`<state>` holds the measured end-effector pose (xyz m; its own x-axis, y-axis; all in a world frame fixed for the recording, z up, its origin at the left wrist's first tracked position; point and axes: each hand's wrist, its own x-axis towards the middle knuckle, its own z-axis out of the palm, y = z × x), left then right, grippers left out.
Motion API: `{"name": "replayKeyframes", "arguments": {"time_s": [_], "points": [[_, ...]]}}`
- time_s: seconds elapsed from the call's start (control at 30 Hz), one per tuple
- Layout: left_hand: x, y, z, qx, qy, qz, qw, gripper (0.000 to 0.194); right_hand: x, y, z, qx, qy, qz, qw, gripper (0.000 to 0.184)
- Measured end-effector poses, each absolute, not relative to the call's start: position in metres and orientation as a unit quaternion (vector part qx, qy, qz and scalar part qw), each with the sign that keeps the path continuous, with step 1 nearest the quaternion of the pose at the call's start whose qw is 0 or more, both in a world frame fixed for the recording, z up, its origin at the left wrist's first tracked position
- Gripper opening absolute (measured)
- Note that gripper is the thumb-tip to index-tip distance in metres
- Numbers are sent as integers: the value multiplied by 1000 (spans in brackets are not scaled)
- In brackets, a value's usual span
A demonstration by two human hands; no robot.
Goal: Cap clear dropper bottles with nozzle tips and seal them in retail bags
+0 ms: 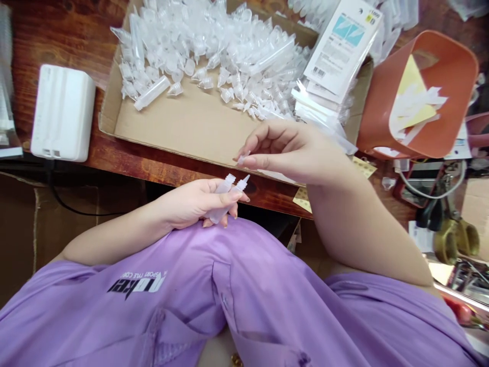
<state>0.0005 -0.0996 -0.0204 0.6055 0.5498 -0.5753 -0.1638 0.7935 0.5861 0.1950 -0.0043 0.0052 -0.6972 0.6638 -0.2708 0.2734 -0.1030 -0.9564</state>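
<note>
My left hand (198, 201) is closed round two small translucent plastic tubes (219, 209) at the table's front edge. One tube ends in a pointed nozzle tip (243, 182); the other has a plain open-looking neck (229, 178). Just above and to the right, my right hand (284, 150) pinches a small clear plastic piece (243, 158) between thumb and fingertips, apart from the tubes. It looks like a nozzle tip or cap, but the fingers partly cover it. Beyond both hands is a shallow cardboard tray (171, 132) heaped with clear nozzle tips and caps (206, 35).
A loose tube (152, 93) lies in the tray. Printed packets (336, 46) rest at its right side, beside an orange bin (428, 97) holding paper scraps. A white power adapter (63, 112) stands at left. Scissors (454, 239) lie at far right.
</note>
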Motion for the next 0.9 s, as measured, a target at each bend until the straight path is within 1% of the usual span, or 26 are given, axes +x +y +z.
{"name": "replayKeyframes", "arguments": {"time_s": [0.1, 0.2, 0.37, 0.47, 0.6, 0.7, 0.8, 0.9], "points": [[2, -100, -19, 295, 408, 194, 842, 32, 193, -19, 3, -354, -574, 722, 153, 36], [3, -100, -14, 336, 427, 175, 821, 31, 193, -27, 2, -369, -552, 732, 149, 33], [4, -100, -9, 404, 460, 159, 774, 32, 193, -36, 11, -402, -581, 692, 149, 15], [4, -102, -9, 429, 472, 159, 754, 34, 191, -40, 15, -418, -636, 631, 152, 8], [7, -105, -11, 432, 487, 169, 740, 35, 189, -44, 11, -427, -704, 541, 174, 11], [8, -107, -13, 431, 496, 174, 733, 36, 187, -48, 5, -421, -731, 506, 178, 8], [7, -107, -16, 416, 498, 187, 738, 35, 185, -50, 2, -419, -733, 505, 179, 7], [5, -105, -14, 362, 472, 213, 775, 35, 183, -42, 6, -416, -707, 550, 158, 12]]}}
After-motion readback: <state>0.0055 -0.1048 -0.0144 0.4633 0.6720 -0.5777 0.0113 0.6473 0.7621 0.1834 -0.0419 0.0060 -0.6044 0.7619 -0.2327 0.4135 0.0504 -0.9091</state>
